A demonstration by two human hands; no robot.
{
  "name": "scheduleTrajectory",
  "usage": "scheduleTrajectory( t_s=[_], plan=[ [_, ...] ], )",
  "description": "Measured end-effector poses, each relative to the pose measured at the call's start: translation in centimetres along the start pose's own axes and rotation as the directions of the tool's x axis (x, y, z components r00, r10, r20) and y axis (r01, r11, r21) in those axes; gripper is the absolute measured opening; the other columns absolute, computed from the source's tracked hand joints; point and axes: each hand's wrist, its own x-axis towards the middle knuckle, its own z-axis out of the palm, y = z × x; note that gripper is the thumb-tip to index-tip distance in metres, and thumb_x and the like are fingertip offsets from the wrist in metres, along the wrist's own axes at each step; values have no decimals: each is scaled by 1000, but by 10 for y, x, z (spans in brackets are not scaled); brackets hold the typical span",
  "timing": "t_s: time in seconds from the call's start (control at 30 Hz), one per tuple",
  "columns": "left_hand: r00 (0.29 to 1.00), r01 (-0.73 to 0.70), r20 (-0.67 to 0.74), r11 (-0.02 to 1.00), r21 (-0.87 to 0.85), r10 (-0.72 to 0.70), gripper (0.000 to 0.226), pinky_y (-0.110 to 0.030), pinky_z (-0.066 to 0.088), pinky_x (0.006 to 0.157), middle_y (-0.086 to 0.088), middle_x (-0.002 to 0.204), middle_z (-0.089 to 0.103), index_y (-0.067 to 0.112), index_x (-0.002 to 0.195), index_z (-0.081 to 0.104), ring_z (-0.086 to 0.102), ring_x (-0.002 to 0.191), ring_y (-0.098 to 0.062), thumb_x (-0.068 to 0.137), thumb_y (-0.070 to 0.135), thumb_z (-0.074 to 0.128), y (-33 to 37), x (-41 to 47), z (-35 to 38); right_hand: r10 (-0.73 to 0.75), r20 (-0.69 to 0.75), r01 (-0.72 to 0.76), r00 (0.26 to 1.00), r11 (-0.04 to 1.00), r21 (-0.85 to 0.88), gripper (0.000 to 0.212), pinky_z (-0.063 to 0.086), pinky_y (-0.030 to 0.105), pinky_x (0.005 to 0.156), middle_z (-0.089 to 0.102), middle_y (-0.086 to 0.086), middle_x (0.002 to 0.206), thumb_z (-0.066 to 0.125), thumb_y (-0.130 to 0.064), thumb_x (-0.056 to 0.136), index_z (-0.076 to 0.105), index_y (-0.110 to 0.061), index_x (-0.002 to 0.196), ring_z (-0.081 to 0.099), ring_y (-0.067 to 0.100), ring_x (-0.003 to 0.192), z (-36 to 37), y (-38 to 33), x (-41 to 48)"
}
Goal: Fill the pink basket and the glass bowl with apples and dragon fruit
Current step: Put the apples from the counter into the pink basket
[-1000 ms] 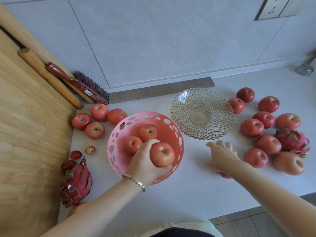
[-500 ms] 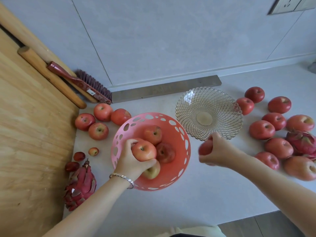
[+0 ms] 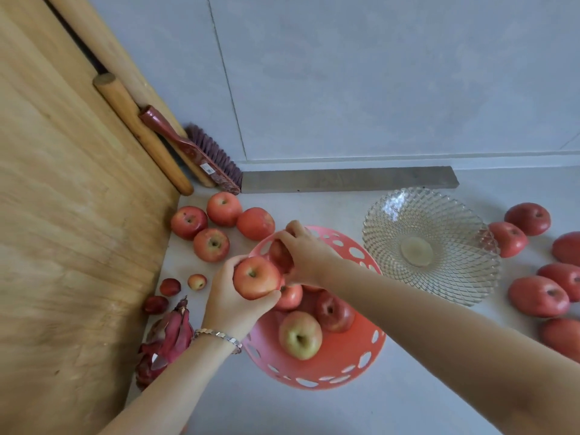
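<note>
The pink basket (image 3: 342,362) with cut-out holes sits on the counter in front of me and holds several apples, among them a yellowish one (image 3: 300,335). My left hand (image 3: 232,304) grips a red apple (image 3: 255,277) over the basket's left rim. My right hand (image 3: 306,254) reaches across the far side of the basket and grips a darker red apple (image 3: 280,255). The glass bowl (image 3: 433,246) stands to the right with nothing in it. A dragon fruit (image 3: 168,340) lies left of the basket, partly behind my left wrist.
Several apples (image 3: 215,227) lie left of the basket by a wooden board (image 3: 62,215), with small dark fruits (image 3: 170,286) near them. More apples (image 3: 538,295) lie right of the bowl. A brush (image 3: 201,158) and rolling pin (image 3: 141,130) lean at the back wall.
My right hand carried its apple from beside the bowl to the far left of the basket. My left hand lifted its apple toward the left rim. The camera turned left.
</note>
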Motion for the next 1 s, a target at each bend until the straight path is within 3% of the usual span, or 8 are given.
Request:
scheduleTrajectory(
  t_s=[0.13, 0.23, 0.3, 0.47, 0.67, 0.77, 0.87, 1.0],
  plan=[
    [999, -18, 29, 999, 45, 17, 65, -13, 41, 77, 5, 110, 56, 30, 106, 50, 55, 98, -8, 53, 12, 84, -8, -1, -5, -2, -13, 1, 1000, 992, -127, 74, 46, 41, 85, 39, 7, 131, 74, -24, 66, 36, -12, 129, 37, 27, 123, 9, -5, 7],
    [996, -80, 45, 987, 138, 74, 71, -21, 39, 90, 4, 115, 55, 22, 114, 51, 52, 106, -11, 53, 15, 85, -14, -4, -8, 7, -58, -11, 998, 998, -59, 73, 44, 42, 94, 26, 8, 147, 68, -18, 73, 32, -16, 137, 27, 26, 133, 17, -1, -1],
    [991, -134, 43, 965, 225, 128, 72, -21, 40, 90, 5, 112, 56, 21, 116, 53, 52, 106, -11, 51, 22, 86, -15, -6, -8, 74, -97, -72, 993, 997, 21, 74, 39, 43, 102, 18, 8, 151, 66, -18, 76, 28, -19, 139, 22, 27, 136, 22, 2, -11],
    [966, -209, -31, 849, 485, 256, 76, -34, 41, 82, -2, 100, 67, 16, 111, 59, 58, 97, -27, 45, 41, 85, -14, 7, 2, 260, -103, -233, 960, 947, 221, 74, 28, 43, 108, 27, 12, 140, 62, -23, 79, 21, -18, 141, 24, 30, 131, 33, 5, -37],
    [929, -291, 29, 680, 674, 368, 81, -42, 47, 83, -12, 107, 65, 6, 112, 62, 64, 93, -32, 44, 43, 87, -22, 13, 4, 314, -46, -281, 948, 897, 342, 74, 24, 37, 109, 30, 10, 139, 59, -21, 79, 20, -15, 142, 23, 28, 132, 38, -2, -52],
    [929, -274, 43, 602, 750, 369, 86, -45, 50, 77, -16, 100, 64, 6, 121, 58, 63, 89, -34, 52, 52, 81, -25, 10, 2, 307, -48, -270, 950, 892, 363, 77, 22, 35, 112, 28, 10, 142, 60, -20, 79, 16, -12, 143, 21, 26, 135, 39, -8, -53],
    [941, -268, 75, 591, 761, 330, 86, -44, 48, 81, -14, 104, 63, 7, 132, 46, 58, 97, -35, 65, 54, 72, -24, 8, 4, 317, -58, -276, 947, 892, 358, 80, 22, 37, 112, 27, 10, 142, 60, -20, 80, 13, -10, 144, 19, 26, 136, 43, -13, -53],
    [952, -231, 48, 611, 757, 301, 79, -42, 45, 85, -14, 112, 60, 7, 126, 50, 54, 103, -35, 65, 52, 72, -22, 11, 6, 335, -51, -298, 941, 889, 347, 82, 21, 39, 112, 27, 9, 144, 60, -22, 80, 10, -12, 144, 17, 27, 138, 43, -17, -53]
  ],
)
